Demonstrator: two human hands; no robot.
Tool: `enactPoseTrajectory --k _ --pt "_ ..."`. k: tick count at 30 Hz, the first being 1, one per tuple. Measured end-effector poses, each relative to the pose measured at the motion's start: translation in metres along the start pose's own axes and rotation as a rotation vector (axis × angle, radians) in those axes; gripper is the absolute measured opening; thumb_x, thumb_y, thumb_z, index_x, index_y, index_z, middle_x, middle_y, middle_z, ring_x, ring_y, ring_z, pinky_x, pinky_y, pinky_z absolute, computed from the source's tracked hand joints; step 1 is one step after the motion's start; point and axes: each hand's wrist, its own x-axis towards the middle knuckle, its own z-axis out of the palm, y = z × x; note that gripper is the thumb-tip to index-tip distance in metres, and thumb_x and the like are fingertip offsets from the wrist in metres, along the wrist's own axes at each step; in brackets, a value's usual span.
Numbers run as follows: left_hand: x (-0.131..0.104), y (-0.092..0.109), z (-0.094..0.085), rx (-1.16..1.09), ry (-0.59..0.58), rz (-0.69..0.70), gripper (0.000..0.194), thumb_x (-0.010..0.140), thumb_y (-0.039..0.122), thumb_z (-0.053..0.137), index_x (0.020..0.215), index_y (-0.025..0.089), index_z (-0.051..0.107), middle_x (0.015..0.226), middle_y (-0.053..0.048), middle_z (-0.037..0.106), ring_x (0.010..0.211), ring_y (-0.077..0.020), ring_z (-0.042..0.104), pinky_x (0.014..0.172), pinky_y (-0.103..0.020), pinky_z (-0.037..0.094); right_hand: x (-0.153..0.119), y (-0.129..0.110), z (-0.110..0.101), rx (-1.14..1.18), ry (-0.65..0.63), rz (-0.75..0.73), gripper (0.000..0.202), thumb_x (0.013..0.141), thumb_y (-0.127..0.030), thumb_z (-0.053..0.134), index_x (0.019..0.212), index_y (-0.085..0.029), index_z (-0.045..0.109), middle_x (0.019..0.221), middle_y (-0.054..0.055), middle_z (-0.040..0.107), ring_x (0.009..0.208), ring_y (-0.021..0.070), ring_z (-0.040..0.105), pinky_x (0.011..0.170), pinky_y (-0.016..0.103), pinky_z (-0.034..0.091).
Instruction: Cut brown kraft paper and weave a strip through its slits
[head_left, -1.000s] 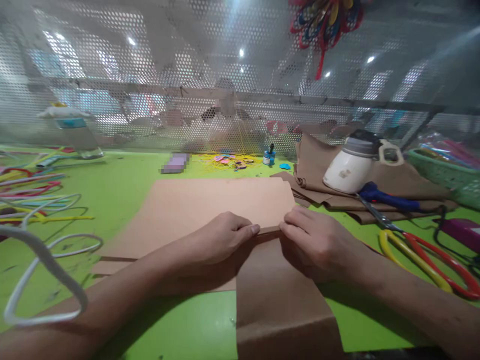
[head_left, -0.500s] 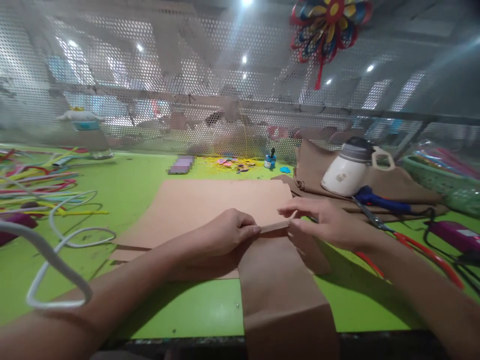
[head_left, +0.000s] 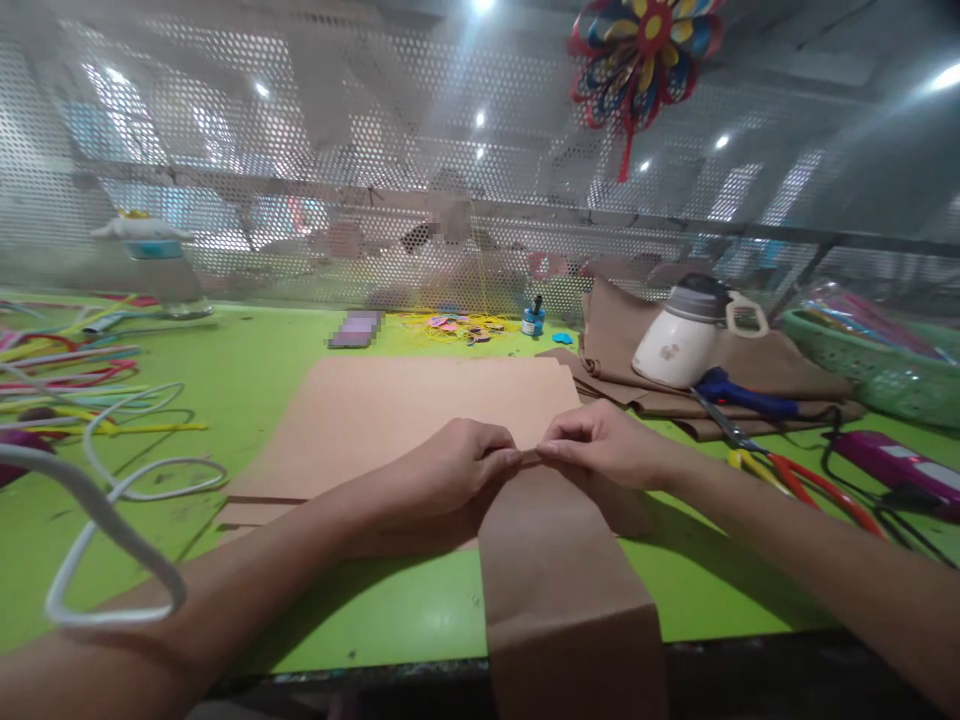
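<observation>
A long strip of brown kraft paper (head_left: 559,570) runs toward me and hangs over the table's front edge. Its far end has a narrow folded edge. My left hand (head_left: 469,465) pinches that fold from the left, thumb on top. From the right, my right hand (head_left: 592,440) pinches the same fold, its fingertips close beside the left ones. Beneath both hands lies a stack of tan paper sheets (head_left: 375,410), partly covered by my left forearm.
Right of the stack lie scissors (head_left: 810,490), a blue glue gun (head_left: 750,393), a white jug (head_left: 679,335) on folded brown material (head_left: 802,365), and a green basket (head_left: 862,365). Coloured cords (head_left: 97,390) spread at left. Behind stand a small blue bottle (head_left: 533,318) and a perforated screen (head_left: 337,130).
My right hand has moved left along the fold and its fingers have closed on it, near my left fingertips. My left hand keeps its pinch. The whole view has shifted slightly.
</observation>
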Motion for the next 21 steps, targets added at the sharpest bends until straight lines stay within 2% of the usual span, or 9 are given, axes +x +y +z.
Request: enactPoseTrajectory --k 3,6,8,14,18,21 --pt "0.001 0.001 -0.002 0.068 -0.018 0.007 0.035 0.090 0.037 0.040 0.081 0.015 0.065 0.076 -0.003 0.065 0.067 -0.0144 0.052 0.060 -0.024 0.036 0.002 0.001 -0.002 -0.099 -0.027 -0.060 0.031 0.087 -0.041 0.055 0.078 -0.014 0.068 0.064 0.000 0.060 0.060 0.0117 0.050 0.056 0.023 0.037" --pt "0.003 0.003 -0.004 0.105 -0.041 0.013 0.032 0.091 0.033 0.041 0.083 0.015 0.066 0.079 -0.003 0.066 0.070 -0.0147 0.054 0.063 -0.024 0.037 0.004 0.002 -0.001 -0.083 -0.143 -0.143 0.031 0.089 -0.041 0.053 0.094 -0.015 0.071 0.082 0.003 0.069 0.075 0.0148 0.059 0.066 0.024 0.043" --pt "0.004 0.003 -0.003 0.098 -0.035 0.029 0.031 0.091 0.033 0.041 0.085 0.016 0.067 0.082 -0.003 0.067 0.072 -0.0150 0.055 0.065 -0.024 0.038 0.004 0.003 0.001 -0.050 -0.176 -0.195 0.032 0.090 -0.040 0.053 0.101 -0.016 0.071 0.092 0.004 0.071 0.083 0.0160 0.061 0.072 0.024 0.044" --pt "0.001 0.001 0.004 0.008 0.025 0.015 0.033 0.092 0.037 0.041 0.091 0.018 0.068 0.089 -0.003 0.069 0.077 -0.0156 0.057 0.066 -0.024 0.039 -0.001 0.007 0.011 0.082 -0.013 -0.123 0.027 0.087 -0.036 0.057 0.088 -0.013 0.071 0.079 0.004 0.069 0.072 0.0142 0.058 0.066 0.024 0.043" --pt "0.001 0.000 0.004 0.066 0.077 -0.083 0.038 0.089 0.046 0.045 0.080 0.016 0.068 0.071 -0.002 0.065 0.063 -0.0135 0.051 0.055 -0.024 0.034 -0.007 0.007 0.010 -0.019 0.054 -0.070 0.027 0.085 -0.035 0.058 0.082 -0.012 0.071 0.073 0.004 0.066 0.069 0.0142 0.055 0.062 0.025 0.039" --pt "0.001 0.001 0.003 0.093 0.086 -0.126 0.035 0.087 0.042 0.048 0.071 0.016 0.065 0.062 0.001 0.059 0.056 -0.0111 0.044 0.050 -0.023 0.029 -0.010 0.007 0.007 -0.024 0.068 -0.067 0.029 0.085 -0.037 0.058 0.079 -0.012 0.070 0.068 0.002 0.063 0.065 0.0133 0.052 0.060 0.025 0.037"
